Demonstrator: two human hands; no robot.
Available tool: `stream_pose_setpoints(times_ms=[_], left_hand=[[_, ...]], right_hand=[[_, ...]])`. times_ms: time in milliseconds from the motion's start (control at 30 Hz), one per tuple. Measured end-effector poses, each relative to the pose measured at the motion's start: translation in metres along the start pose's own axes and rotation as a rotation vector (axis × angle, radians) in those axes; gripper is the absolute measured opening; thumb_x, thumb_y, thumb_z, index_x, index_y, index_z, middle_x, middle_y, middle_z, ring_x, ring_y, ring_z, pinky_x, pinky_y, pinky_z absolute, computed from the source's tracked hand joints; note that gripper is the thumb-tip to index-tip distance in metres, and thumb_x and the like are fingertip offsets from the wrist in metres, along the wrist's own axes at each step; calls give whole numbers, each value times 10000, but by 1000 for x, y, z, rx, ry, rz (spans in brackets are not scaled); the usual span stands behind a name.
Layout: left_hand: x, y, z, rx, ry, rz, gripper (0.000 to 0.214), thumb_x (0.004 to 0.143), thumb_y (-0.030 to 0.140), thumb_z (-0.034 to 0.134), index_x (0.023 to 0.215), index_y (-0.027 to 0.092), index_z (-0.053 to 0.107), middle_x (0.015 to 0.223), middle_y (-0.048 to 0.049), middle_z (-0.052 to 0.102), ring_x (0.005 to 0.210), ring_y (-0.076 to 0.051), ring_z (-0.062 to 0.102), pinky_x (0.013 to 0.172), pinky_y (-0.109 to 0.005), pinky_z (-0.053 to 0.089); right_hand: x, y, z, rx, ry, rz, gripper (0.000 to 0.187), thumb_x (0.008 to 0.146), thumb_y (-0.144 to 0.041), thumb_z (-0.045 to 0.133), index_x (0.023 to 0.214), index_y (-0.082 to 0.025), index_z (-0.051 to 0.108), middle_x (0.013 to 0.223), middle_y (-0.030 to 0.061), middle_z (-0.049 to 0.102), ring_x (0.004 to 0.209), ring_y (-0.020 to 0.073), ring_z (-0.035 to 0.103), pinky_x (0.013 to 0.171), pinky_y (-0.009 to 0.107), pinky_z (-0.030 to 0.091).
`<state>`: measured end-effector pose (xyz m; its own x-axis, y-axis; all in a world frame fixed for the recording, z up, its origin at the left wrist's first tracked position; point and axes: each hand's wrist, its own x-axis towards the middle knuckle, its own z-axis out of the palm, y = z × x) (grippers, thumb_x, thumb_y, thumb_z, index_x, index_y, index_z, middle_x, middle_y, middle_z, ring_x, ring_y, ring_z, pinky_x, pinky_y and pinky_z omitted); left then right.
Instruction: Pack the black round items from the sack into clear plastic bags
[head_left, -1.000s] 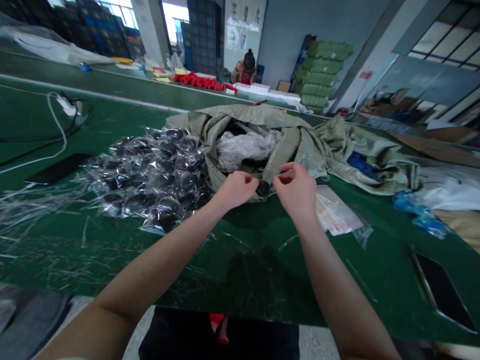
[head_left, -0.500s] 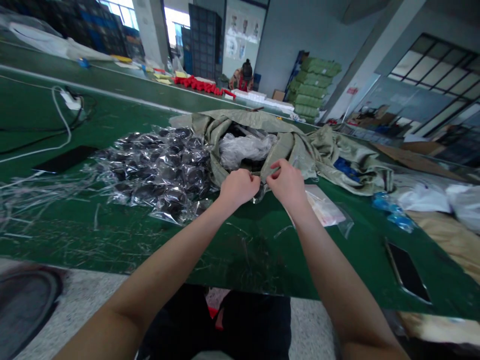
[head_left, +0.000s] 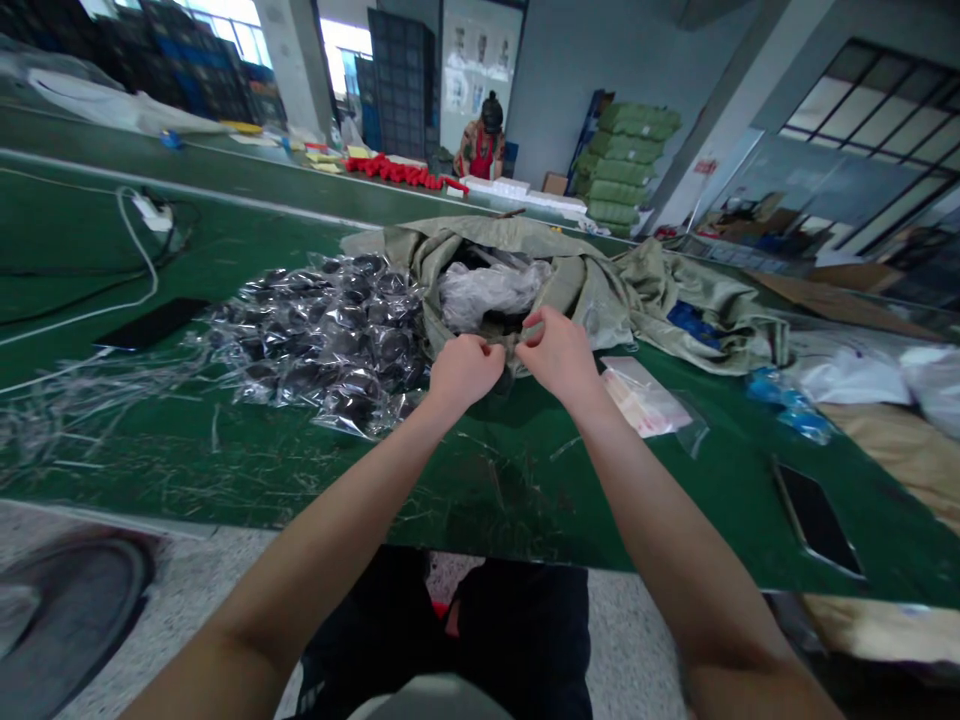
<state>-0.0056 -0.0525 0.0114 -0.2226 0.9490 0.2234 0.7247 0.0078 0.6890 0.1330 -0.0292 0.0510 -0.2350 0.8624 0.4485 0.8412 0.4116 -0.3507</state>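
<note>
Desk: a green-topped desk [head_left: 225,470] runs across the view, with loose clear plastic scraps strewn on its left part.
Cables: a white cable [head_left: 142,255] loops from a white power strip [head_left: 154,213] at the far left.
Phone: a black smartphone [head_left: 154,322] lies face up just beside the pile.
Pile: black items in clear plastic bags [head_left: 322,340] form a wide heap, its right edge touching the sack.
Left hand: the left hand [head_left: 465,372] sits knuckles up at the sack's near lip, fingers curled under; the fingertips are hidden, so I cannot tell whether it pinches the cloth.
Right hand: the right hand [head_left: 559,355] is just beside the left, its curled fingers and thumb pressed together on a fold of the lip.
Sack: the green woven sack [head_left: 592,295] lies open on the desk, centre right, its mouth between the pile and the hands.
Inside: a bundle of clear plastic [head_left: 487,295] shows in the mouth, with dark contents around it.
Flat bag: a clear bag with papers [head_left: 641,393] lies just right of the right wrist.
Far right: blue plastic packets [head_left: 787,400] lie on the desk near a second black smartphone [head_left: 816,520].
Beyond: a co-worker [head_left: 484,140] stands at the far end of the room, behind a row of red items [head_left: 401,172].
</note>
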Motion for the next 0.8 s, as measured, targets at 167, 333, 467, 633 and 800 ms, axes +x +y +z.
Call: stream_pose_setpoints(times_ms=[167,333,467,633,800], left_hand=[[-2,-3,-1,-19,42,-22,306,817,342,450,654,175,648,681,-91,654,692,-217,606,659,-300,413],[-11,-5,-5,2,27,-38,300,823,333,437,698,170,656,714,-78,659,691,-191,585,660,-275,406],[-14,-6,-2,-25,-24,-12,283,809,330,447,695,169,650,703,-68,649,684,-187,566,648,-270,390],[-9,-5,1,-59,20,8,285,802,332,440,644,174,617,656,-54,619,661,-179,544,636,-272,369],[-9,-13,7,-49,17,-48,285,795,321,448,574,186,566,589,-43,574,616,-172,507,614,-273,352]], right_hand=[[1,-3,0,21,-7,-15,248,703,-129,563,938,-177,628,818,60,701,788,243,655,797,377,480],[0,-5,0,43,-27,-8,260,695,-122,568,943,-170,632,815,59,701,783,242,652,801,379,474],[-3,-4,7,65,-52,-20,261,694,-123,576,945,-170,629,800,50,698,781,234,652,790,361,470],[0,-1,14,85,-60,-56,254,706,-135,578,954,-168,620,828,56,700,798,230,653,783,348,462],[2,3,18,108,-72,-66,292,703,-117,562,985,-170,613,800,39,700,793,222,655,785,333,454]])
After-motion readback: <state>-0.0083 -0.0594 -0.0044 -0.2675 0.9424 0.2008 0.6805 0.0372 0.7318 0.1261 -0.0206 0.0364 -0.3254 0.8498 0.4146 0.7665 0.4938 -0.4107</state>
